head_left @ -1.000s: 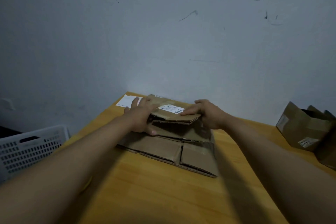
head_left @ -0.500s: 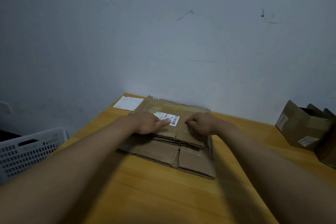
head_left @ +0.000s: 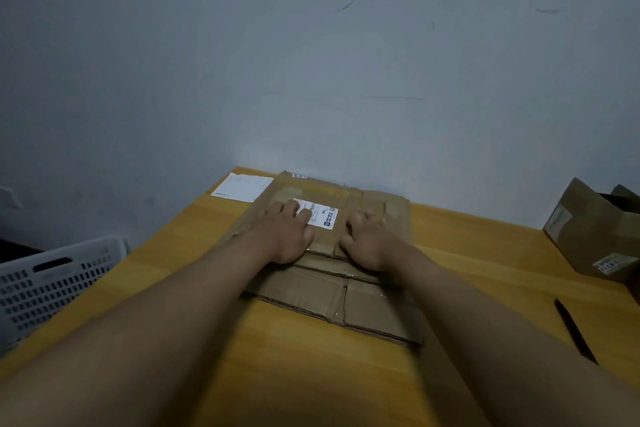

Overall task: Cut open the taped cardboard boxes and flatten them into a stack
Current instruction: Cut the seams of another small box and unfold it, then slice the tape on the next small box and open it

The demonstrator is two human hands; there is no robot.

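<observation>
We pressed both hands down on the flattened cardboard stack [head_left: 363, 305], which lay on the yellow wooden counter [head_left: 311, 374] close to the grey wall [head_left: 311, 62]. Our left hand [head_left: 289, 236] lay flat on the top sheet with its fingers [head_left: 304, 215] stretched straight forward, their tips resting on the white shipping label [head_left: 327, 217] stuck to that sheet. Our right hand [head_left: 369, 243] pressed the same sheet just beside the label; its fingers looked straight to slightly bent and held nothing, though the far tips were too dim to read exactly. The two hands sat near each other, apart, with a strip of bare cardboard between them. The top sheet covered the far part of the stack, and a lower flattened layer stuck out toward us, showing two flaps split by a seam. A white sheet of paper [head_left: 242, 187] lay at the far left corner of the counter, partly tucked beside the stack's edge. At the right edge of the counter stood a brown cardboard box [head_left: 585, 236], still in its box shape with a flap raised and a label on its near face, well apart from the stack. A dark slim tool [head_left: 575, 329] lay on the counter near our right forearm; what kind we could not tell. A white perforated plastic basket [head_left: 52, 284] stood lower down, off the counter's left side
</observation>
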